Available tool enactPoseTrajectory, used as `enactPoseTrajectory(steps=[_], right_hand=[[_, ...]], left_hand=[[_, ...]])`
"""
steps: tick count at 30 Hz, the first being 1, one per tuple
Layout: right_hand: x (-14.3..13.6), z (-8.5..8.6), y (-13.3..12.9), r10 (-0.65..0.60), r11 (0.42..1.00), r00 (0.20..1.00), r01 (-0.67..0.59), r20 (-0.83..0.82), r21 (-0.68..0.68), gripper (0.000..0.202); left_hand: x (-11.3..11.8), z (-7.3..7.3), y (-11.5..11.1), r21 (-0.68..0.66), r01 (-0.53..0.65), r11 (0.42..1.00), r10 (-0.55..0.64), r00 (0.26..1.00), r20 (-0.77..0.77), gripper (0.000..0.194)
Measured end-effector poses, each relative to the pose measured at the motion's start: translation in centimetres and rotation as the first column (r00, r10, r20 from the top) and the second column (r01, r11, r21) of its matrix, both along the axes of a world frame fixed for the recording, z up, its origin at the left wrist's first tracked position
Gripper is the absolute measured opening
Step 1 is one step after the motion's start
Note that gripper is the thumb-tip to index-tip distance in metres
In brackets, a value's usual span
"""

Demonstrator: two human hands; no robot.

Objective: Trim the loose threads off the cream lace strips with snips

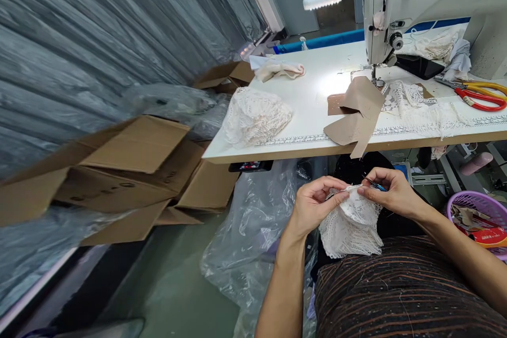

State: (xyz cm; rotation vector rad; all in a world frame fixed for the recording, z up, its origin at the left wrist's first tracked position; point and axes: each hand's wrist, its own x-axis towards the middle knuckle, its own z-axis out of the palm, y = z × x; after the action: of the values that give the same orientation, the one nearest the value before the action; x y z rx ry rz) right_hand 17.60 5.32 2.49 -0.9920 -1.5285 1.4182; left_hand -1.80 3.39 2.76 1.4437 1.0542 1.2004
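Note:
White lace fabric (352, 224) hangs over my lap, bunched at its top edge. My left hand (319, 200) pinches that edge between thumb and fingers. A short way to the right, my right hand (390, 190) pinches the same edge with its thumb. Tucked in the right hand's fingers is a small blue-handled tool (378, 186) with a thin dark tip pointing up and left; its exact kind is too small to tell. Both hands are just below the front edge of the sewing table (309, 111).
A sewing machine (376, 21) with a lamp (322, 1) stands on the table. Brown pattern pieces (358, 111), a lace pile (257, 116) and red-handled scissors (481, 101) lie there. Cardboard boxes (130, 148) sit left; a purple basket (475, 200) is at right.

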Motion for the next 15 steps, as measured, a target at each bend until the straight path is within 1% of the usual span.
enactPoseTrajectory(steps=[6,12,15], right_hand=[[0.04,-0.4,0.12,0.007,1.0,1.0,-0.007,0.001,-0.004,0.039],[-0.05,-0.4,-0.02,-0.002,1.0,1.0,0.002,0.019,0.02,0.038],[-0.06,-0.34,-0.19,0.003,1.0,0.999,-0.004,0.033,0.03,0.038]], left_hand=[[0.09,0.19,0.0,-0.041,-0.015,0.999,0.015,1.0,0.001,0.024],[0.1,-0.21,-0.22,-0.029,-0.021,0.999,0.022,0.999,0.043,0.024],[0.19,-0.34,-0.3,-0.032,-0.043,0.999,0.044,0.999,0.029,0.024]])
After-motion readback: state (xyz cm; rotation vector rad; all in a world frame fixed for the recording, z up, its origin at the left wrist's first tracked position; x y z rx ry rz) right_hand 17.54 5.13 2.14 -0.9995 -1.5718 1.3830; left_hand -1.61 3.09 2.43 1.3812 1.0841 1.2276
